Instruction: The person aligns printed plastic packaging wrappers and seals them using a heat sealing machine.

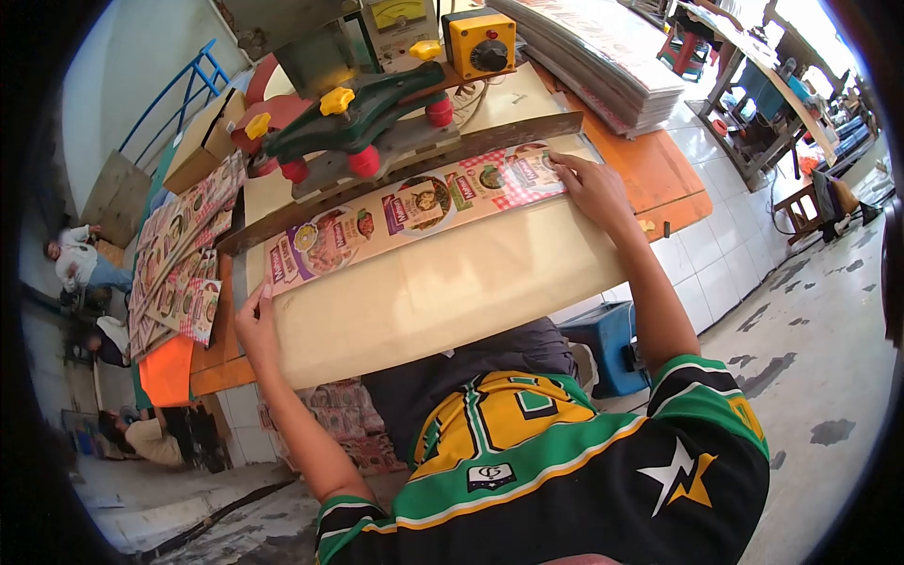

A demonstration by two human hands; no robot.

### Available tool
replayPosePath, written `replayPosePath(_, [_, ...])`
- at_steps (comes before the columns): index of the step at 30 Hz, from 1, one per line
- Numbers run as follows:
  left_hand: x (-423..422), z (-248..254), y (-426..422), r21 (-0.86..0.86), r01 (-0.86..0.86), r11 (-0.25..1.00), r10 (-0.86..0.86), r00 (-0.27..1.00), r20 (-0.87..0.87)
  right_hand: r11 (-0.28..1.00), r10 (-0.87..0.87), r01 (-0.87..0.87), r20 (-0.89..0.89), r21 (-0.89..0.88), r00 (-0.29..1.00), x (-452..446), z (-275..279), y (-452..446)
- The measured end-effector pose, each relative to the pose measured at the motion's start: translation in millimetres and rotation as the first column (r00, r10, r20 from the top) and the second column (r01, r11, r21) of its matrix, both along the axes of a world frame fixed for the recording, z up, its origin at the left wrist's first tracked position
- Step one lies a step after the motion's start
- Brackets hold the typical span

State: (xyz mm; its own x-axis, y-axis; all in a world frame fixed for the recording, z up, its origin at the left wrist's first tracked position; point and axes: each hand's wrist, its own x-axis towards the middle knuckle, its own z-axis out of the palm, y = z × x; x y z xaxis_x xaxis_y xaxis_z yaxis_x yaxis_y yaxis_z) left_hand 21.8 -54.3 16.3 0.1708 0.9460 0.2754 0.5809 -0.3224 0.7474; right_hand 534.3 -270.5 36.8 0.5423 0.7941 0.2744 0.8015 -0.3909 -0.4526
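Observation:
A long printed strip with food pictures and labels lies across a cream-coloured panel in front of me. My left hand pinches the strip's left end, thumb on top. At the opposite end, my right hand grips the strip's corner with the thumb over it; its other fingers are partly hidden. Just behind the strip runs a metal bar of a press. Above that bar sits the dark green press frame, with yellow knobs and red feet.
A yellow control box with a black dial stands behind the press. Printed packs pile up at left beside an orange sheet. Stacked flat sheets lie back right. A blue box is below; people are at far left.

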Motion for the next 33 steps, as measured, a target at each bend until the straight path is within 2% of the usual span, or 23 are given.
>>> replayPosePath(3, [-1.3, 1.0, -4.6, 0.009, -0.005, 1.0, 0.004, 1.0, 0.018, 0.995, -0.012, 0.009, 0.025, 0.103, 1.0, -5.0, -5.9, -2.5])
replayPosePath(6, [3.0, 4.4, -7.6, 0.044, -0.007, 0.999, 0.007, 1.0, -0.003, 0.997, -0.07, 0.07, -0.01, 0.039, 0.998, -12.4, 0.2, -2.8])
replayPosePath(9, [7.2, 10.0, -13.0, 0.045, -0.034, 0.998, 0.036, 0.998, -0.044, 0.993, -0.061, 0.06, 0.006, 0.107, 0.998, -8.1, -9.7, -0.7])
replayPosePath(13, [8.1, 12.1, -14.2, 0.036, -0.056, 0.998, 0.059, 0.995, -0.074, 0.993, -0.072, 0.072, 0.002, 0.099, 0.997, -9.6, -8.9, -1.1])
replayPosePath(20, [5.5, 5.4, -9.9, 0.076, -0.03, 0.997, 0.033, 0.999, -0.035, 0.988, -0.071, 0.07, 0.005, 0.134, 0.997, -9.6, -11.2, -1.4])
replayPosePath(25, [7.9, 10.4, -13.1, -0.002, -0.077, 0.997, 0.076, 0.994, -0.072, 0.987, -0.077, 0.074, 0.019, 0.14, 0.997, -9.9, -11.0, -1.7])
replayPosePath(33, [6.9, 6.6, -10.8, 0.034, -0.052, 0.998, 0.053, 0.998, -0.042, 0.99, -0.079, 0.079, -0.012, 0.119, 0.997, -10.3, -7.9, -1.9])
